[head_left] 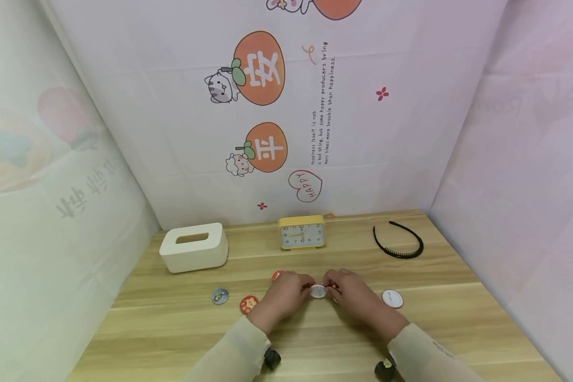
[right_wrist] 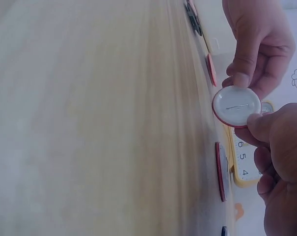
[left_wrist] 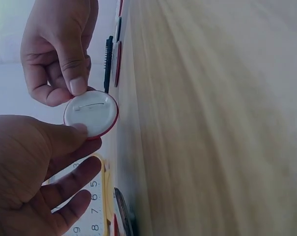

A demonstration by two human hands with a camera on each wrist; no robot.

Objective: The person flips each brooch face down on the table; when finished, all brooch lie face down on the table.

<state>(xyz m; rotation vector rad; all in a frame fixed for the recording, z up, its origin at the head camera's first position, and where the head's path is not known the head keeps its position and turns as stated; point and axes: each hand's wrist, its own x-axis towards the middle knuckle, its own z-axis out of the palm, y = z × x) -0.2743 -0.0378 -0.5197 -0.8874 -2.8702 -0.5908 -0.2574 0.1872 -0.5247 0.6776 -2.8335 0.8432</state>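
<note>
A round pin badge [head_left: 318,291] is held between both hands above the wooden table, its white back and thin metal pin [left_wrist: 92,105] facing the person. My left hand [head_left: 285,296] pinches one edge of the badge with thumb and fingers. On the opposite edge, my right hand [head_left: 355,297] pinches it the same way. The badge's red rim [right_wrist: 218,117] shows in the right wrist view; its front is hidden. Left of the hands lie a red badge [head_left: 249,304] and a blue badge [head_left: 220,296]. Another red badge [head_left: 277,274] is partly covered by the left hand.
Right of the hands, a badge [head_left: 392,298] lies white side up. Along the back stand a white tissue box [head_left: 196,257] and a yellow alarm clock [head_left: 302,233], with a black toothed headband [head_left: 401,253] lying to the right. Printed cloth [head_left: 363,138] hangs behind the table.
</note>
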